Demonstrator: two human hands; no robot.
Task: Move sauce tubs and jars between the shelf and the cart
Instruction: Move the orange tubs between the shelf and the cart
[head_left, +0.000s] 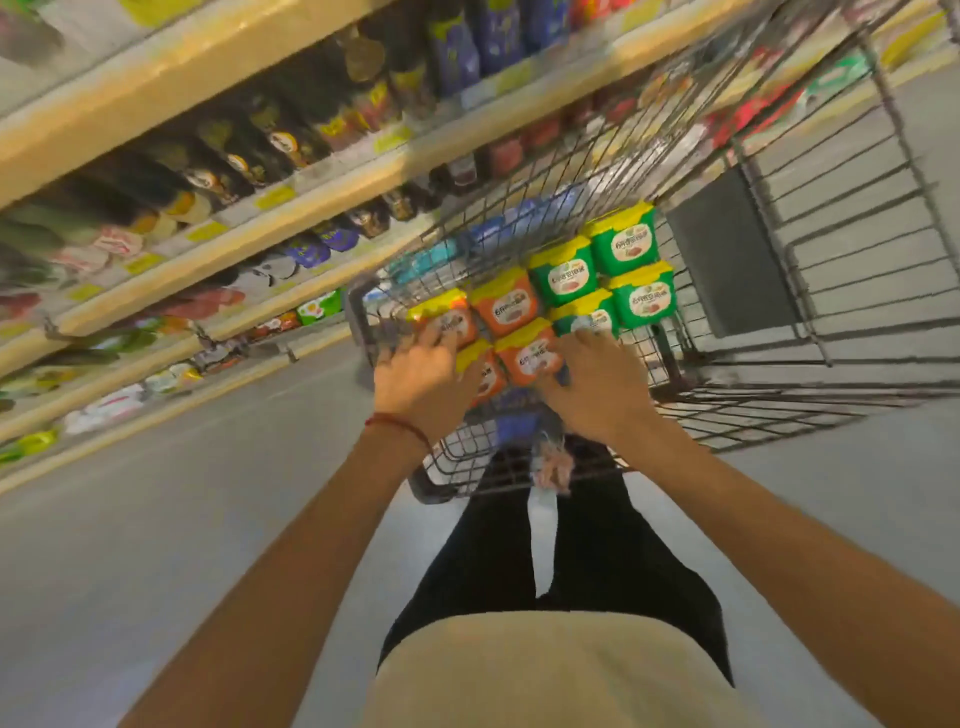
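Note:
Several sauce tubs with yellow lids sit packed together in the wire cart (810, 332): orange tubs (506, 306) on the left, green tubs (563, 273) on the right. My left hand (421, 376) reaches in from the near side, its fingers curled over the leftmost orange tub (441, 317). My right hand (595, 387) lies on the nearest green tub (589, 314), fingers bent over its near edge and thumb against an orange tub (530, 353). The view is blurred by motion.
Store shelves (332, 184) run along the left, filled with dark sauce bottles (280, 137), jars and packets behind yellow price tags. A grey floor (156, 519) lies between the shelves and the cart. A dark panel (727, 260) sits in the cart's deeper section.

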